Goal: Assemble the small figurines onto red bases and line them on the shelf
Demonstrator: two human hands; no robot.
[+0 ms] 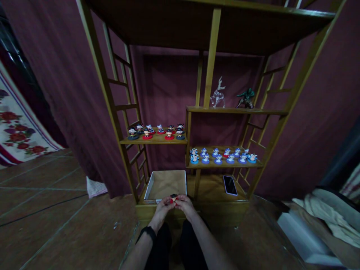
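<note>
Between my two hands is a small figurine (173,198) with dark hair and a red base. My left hand (162,209), with a dark band on its wrist, pinches it from the left. From the right, the fingers of my right hand (185,205) close on the same figurine. Both hands are just in front of a shallow cardboard box (167,183) with white walls, standing on the bottom shelf. Similar dark-haired figurines (169,134) on red and dark bases stand in rows on the left shelf (157,140) above the box.
Several blue and purple figurines (218,159) fill the lower right shelf (225,164). Above them stand a clear deer figure (218,95) and a dark green action figure (246,98). A phone (230,185) lies at the bottom right. A white box (308,240) sits on the floor at right.
</note>
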